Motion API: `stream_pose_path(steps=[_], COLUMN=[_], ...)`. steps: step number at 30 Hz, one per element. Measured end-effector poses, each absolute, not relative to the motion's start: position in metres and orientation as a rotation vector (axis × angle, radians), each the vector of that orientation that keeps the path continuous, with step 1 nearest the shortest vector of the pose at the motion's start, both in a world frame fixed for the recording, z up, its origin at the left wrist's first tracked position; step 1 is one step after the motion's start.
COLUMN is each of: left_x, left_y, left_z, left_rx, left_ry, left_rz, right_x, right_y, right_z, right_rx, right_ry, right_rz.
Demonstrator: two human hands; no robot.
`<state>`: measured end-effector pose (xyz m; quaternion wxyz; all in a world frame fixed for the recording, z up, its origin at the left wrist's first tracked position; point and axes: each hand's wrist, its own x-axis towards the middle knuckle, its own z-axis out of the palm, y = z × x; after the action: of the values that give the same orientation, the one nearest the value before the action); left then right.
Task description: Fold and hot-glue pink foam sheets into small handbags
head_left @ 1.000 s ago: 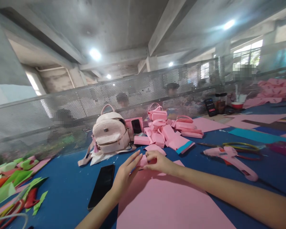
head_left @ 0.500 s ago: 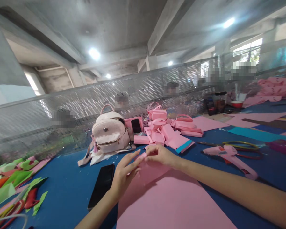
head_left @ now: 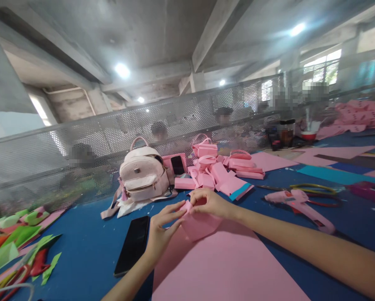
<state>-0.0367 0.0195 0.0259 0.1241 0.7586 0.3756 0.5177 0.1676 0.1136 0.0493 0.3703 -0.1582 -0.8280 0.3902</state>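
Left hand and right hand, together, pinch the paper near its eleven o'clock; even pressure should avoid crumpling.

The blue worktop carries a large pink sheet, a black phone near its left edge, a heap of pink paper pieces, a pink glue gun beside scissors, and, far left, green and orange scraps.
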Motion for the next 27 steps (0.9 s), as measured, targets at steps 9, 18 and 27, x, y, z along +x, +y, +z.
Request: stream_pose_path(steps=[9, 18, 27], left_x=[-0.046, -0.044, -0.047], left_y=[0.025, 0.026, 0.038], left_z=[0.046, 0.042, 0.02], left_rx=[2.272, 2.051, 1.809], left_ry=[0.991, 1.042, 0.857], left_rz=[1.436, 1.438, 1.216], right_x=[0.171, 0.171, 0.181], right_y=[0.112, 0.108, 0.103], right_z=[0.055, 0.057, 0.068], right_rx=[-0.355, -0.397, -0.429], right_ry=[-2.208, -2.266, -2.444], right_rz=[0.827, 0.716, 0.268])
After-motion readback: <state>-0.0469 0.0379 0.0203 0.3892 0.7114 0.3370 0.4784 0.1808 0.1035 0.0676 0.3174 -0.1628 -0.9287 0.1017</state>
